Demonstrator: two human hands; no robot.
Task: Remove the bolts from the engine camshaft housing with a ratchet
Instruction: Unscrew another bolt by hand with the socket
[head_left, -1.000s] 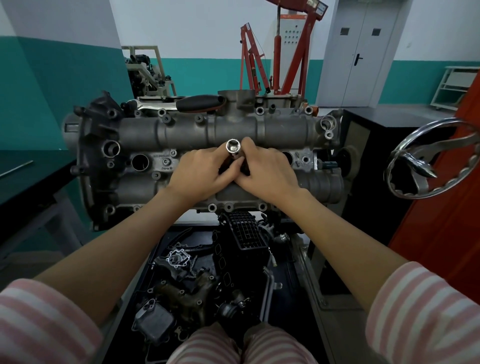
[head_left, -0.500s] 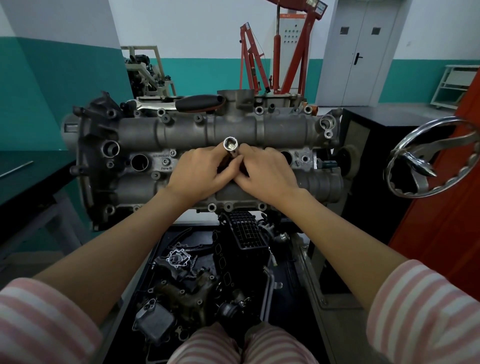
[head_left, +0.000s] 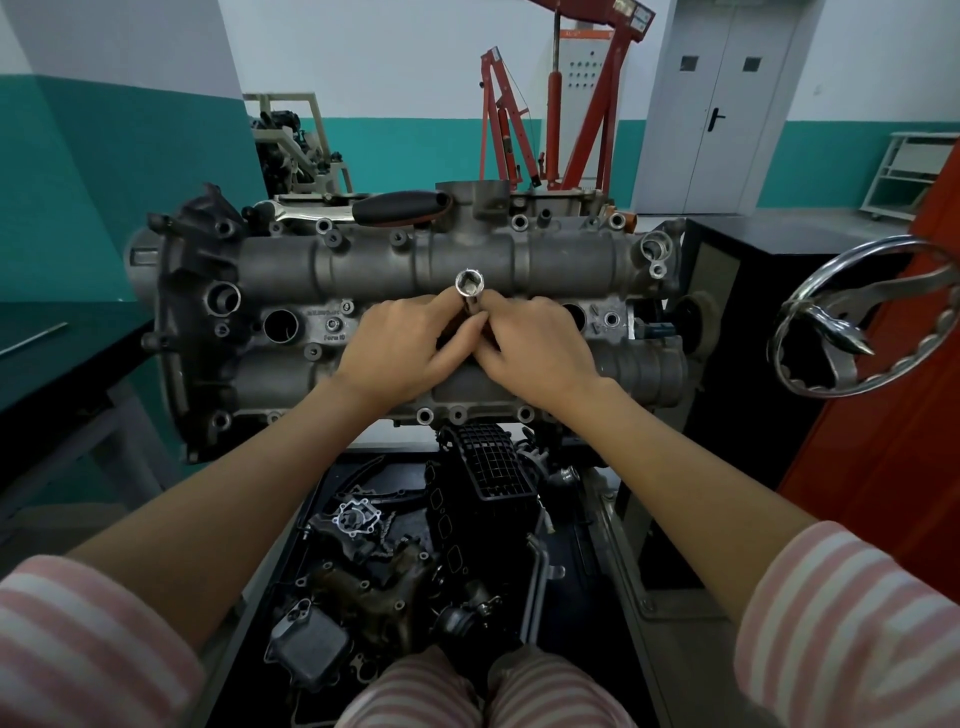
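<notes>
The grey camshaft housing (head_left: 374, 270) lies across the middle of the view on an engine stand. A long chrome socket (head_left: 470, 290) stands upright over its centre, open end toward me. My left hand (head_left: 405, 345) and my right hand (head_left: 535, 348) meet at the socket, and their fingertips pinch its lower shaft from either side. The socket's lower end and whatever it sits on are hidden by my fingers. A ratchet with a black handle (head_left: 400, 207) lies along the housing's far edge, with no hand on it.
A black tray (head_left: 332, 483) of removed engine parts sits below the housing, in front of my knees. A chrome handwheel (head_left: 852, 317) juts out at the right beside a black cabinet (head_left: 779, 244). A dark bench (head_left: 57, 353) stands left; red engine cranes (head_left: 592, 104) stand behind.
The socket's top has shifted slightly between my fingertips, first left and up, then back. Both hands stay on it in nearly the same spot.
</notes>
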